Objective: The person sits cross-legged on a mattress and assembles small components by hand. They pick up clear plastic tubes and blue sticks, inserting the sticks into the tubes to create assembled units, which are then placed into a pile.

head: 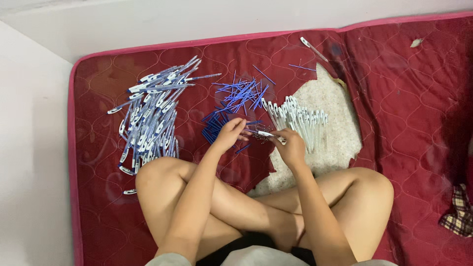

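I sit cross-legged on a red quilted mattress (404, 108). My left hand (230, 134) and my right hand (289, 147) meet in front of my knees, both pinching one white pen (264, 133) between them, the left at its tip end. A pile of thin blue refills (236, 101) lies just beyond my left hand. White pen barrels (295, 118) lie in a row beyond my right hand. A big heap of finished blue-and-white pens (150, 118) is spread out at the left.
The mattress cover is torn in the middle, baring pale foam (330, 143). One loose pen (313, 48) lies near the far edge. A checked cloth (460, 214) sits at the right. White wall and floor (34, 148) border the mattress at the back and left.
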